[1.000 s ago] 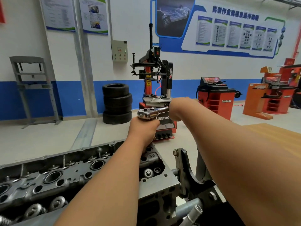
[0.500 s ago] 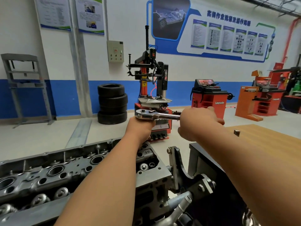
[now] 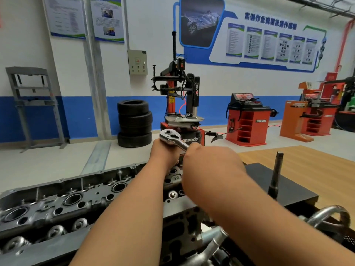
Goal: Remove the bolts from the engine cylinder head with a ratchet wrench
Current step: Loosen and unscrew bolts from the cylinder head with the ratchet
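**Head view**

- **Ratchet wrench** [image 3: 170, 136]: The chromed head is uppermost, directly above the left hand [image 3: 164, 153]. The handle runs from the head toward the viewer and to the right, into the right hand [image 3: 210, 166]. Its long axis is near level, dipping slightly toward the right hand.
- **Left hand:** The fist is closed just under the wrench head, seemingly round the drive column there. The fingers face away, so the exact hold cannot be read.
- **Right hand:** It is wrapped round the handle, close against the left hand, and is the nearer of the two to the viewer.
- **Cylinder head** [image 3: 76, 198]: It lies below both hands, with its length stretching away to the left of the left forearm. The bolt under the tool is hidden beneath the left hand. One seated bolt [image 3: 172, 194] shows lower, between the two forearms.
- **Right of the right hand:** An upright steel pin [image 3: 276, 173] stands on a black plate [image 3: 299, 191], with a wooden tabletop [image 3: 317, 166] beyond.
- **Assessment:** A loosening stroke appears to be in hand. The next swing would pivot on the vertical axis under the left hand. The right hand would supply the sweep and the left would steady the column.
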Motion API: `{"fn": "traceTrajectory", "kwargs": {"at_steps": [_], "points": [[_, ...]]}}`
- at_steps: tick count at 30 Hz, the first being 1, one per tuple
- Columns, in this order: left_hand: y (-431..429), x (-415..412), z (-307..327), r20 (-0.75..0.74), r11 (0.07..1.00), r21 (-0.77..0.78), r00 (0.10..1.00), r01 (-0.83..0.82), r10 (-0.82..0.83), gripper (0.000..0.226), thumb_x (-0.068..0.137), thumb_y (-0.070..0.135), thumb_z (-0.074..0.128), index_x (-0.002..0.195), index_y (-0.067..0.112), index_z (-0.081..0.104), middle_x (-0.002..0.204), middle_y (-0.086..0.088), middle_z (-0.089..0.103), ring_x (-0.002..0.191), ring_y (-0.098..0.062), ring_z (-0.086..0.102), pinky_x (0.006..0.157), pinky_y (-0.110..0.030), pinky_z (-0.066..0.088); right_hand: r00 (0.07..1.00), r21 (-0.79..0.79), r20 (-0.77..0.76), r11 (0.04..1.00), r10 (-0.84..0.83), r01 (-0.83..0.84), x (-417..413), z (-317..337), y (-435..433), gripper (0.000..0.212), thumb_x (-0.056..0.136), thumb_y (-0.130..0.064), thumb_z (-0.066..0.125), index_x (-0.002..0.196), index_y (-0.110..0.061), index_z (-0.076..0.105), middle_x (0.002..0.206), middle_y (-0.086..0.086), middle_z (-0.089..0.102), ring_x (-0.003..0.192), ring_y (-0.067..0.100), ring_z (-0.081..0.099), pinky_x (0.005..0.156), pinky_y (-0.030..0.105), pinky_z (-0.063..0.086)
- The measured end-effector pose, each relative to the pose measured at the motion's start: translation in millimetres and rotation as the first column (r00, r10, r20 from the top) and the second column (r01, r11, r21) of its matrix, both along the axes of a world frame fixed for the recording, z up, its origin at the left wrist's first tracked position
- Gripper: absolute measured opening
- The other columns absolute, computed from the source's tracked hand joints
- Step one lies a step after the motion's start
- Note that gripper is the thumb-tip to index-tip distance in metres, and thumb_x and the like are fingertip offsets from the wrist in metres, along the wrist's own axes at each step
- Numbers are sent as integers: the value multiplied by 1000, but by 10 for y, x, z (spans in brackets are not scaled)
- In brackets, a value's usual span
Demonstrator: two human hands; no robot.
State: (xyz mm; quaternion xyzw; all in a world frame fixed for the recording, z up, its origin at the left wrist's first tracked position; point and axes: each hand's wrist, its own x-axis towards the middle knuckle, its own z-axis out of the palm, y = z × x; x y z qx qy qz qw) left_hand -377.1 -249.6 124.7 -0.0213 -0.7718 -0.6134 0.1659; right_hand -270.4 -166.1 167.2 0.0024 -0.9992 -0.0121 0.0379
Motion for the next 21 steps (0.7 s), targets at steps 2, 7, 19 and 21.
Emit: {"fn": "traceTrajectory", "kwargs": {"at_steps": [2,7,19,21], "points": [[33,-48,-65,-10,989,-147,1000,-1,-1,19,97,10,40,107,10,57,115,-10,62,104,-26,59,78,-26,43,991,116,-134,993,27,-11,-173,1,130,8,87,-16,49,83,-11,45,76,2,51,66,22,52,51,31,41],[43,-210,-134,-36,1000,2,999,-20,20,20,83,10,65,68,19,54,71,-6,59,58,-16,54,64,-30,52,982,112,-191,994,6,15,-1044,99,429,24,91,-27,47,68,-19,45,72,1,52,63,17,49,57,31,40],[-44,-275,-119,48,993,23,992,112,-113,15,77,12,57,63,16,57,37,10,47,47,-14,43,63,-34,50,982,85,-141,990,128,-117,-1816,117,214,26,92,-21,46,70,-8,43,68,4,41,61,18,41,60,31,36],[-39,-251,-120,50,993,-10,992,114,-114,14,77,12,57,64,17,57,37,10,48,50,-15,45,61,-33,50,984,105,-152,992,91,-75,-1718,103,266,21,90,-18,46,69,-13,45,73,4,47,64,19,46,65,32,42]]}}
